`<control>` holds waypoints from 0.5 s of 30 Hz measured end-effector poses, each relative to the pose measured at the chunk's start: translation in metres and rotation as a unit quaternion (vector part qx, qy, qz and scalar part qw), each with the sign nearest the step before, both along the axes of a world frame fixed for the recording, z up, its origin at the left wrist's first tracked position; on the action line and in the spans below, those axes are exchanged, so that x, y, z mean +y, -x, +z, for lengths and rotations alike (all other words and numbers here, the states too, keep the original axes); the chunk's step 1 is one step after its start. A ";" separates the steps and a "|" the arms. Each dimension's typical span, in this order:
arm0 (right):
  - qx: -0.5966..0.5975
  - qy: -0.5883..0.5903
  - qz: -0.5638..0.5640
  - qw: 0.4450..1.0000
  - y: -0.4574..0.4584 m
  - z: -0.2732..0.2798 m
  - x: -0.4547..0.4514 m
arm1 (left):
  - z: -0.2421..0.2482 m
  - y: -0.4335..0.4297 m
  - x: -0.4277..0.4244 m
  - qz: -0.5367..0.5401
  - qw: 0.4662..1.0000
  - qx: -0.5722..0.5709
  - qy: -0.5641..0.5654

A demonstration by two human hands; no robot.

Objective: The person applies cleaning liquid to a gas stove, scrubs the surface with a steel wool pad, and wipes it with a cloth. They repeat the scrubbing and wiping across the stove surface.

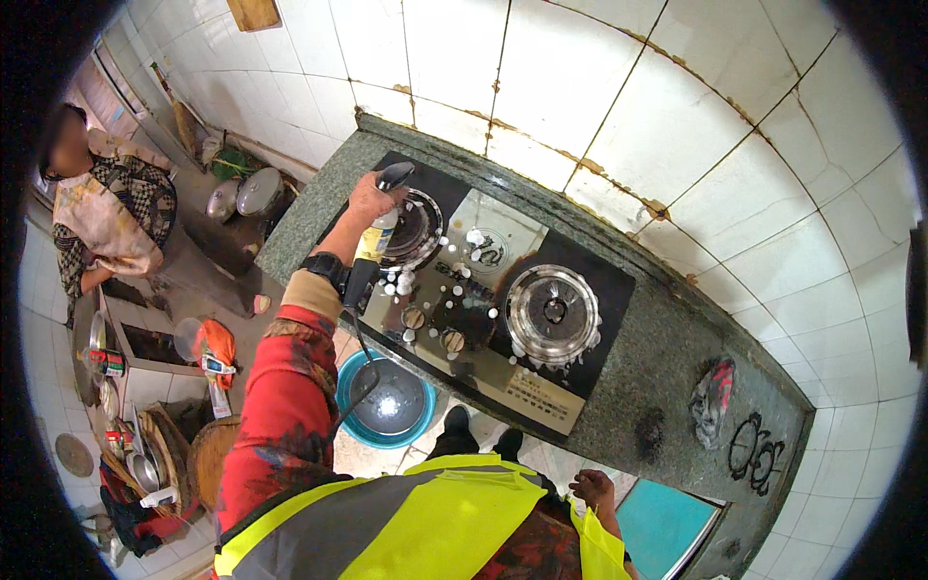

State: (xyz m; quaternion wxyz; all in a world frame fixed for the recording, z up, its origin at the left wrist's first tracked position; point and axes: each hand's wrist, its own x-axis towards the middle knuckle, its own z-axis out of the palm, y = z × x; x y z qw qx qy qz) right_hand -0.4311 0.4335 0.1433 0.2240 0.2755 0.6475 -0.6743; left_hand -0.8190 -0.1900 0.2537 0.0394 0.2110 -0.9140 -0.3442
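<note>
My left hand [371, 197] grips a spray bottle [375, 238] with a dark spray head and a yellow label, tilted over the left burner [419, 225]. A black device [359, 284] with a cable is strapped at that wrist. White foam blobs [399, 281] dot the built-in gas hob [467, 308], including its middle plate and the area round the knobs [453, 341]. More foam rings the right burner [553, 313]. My right hand [594, 487] hangs low beside my body, short of the counter, its fingers partly curled; no object shows in it.
Pot supports [754, 453] and a crumpled plastic bag [713, 402] lie on the stone counter [663, 355], right. Below stand a blue basin [429, 406] of dark liquid and a teal panel [663, 518]. Leftward are a person [116, 196], lidded pots [259, 192] and an orange bag [217, 344].
</note>
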 end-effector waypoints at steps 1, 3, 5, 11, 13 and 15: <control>0.000 0.020 -0.006 1.000 0.001 -0.001 0.001 | -0.003 0.001 0.002 -0.014 0.999 0.020 -0.045; 0.007 0.022 -0.004 1.000 0.003 -0.002 0.001 | -0.017 0.004 0.006 -0.090 0.960 0.045 -0.259; 0.009 -0.013 0.012 1.000 0.005 -0.002 0.001 | -0.038 0.002 0.016 -0.019 0.969 0.075 -0.236; 0.003 -0.012 -0.016 1.000 0.014 0.003 -0.001 | -0.067 -0.023 0.044 0.057 0.977 0.126 -0.160; 0.020 -0.017 -0.014 1.000 0.017 0.004 0.000 | -0.067 -0.029 0.050 0.038 0.962 0.098 -0.254; 0.025 -0.025 0.000 0.999 0.020 0.005 0.002 | -0.067 -0.034 0.055 0.057 0.928 0.074 -0.362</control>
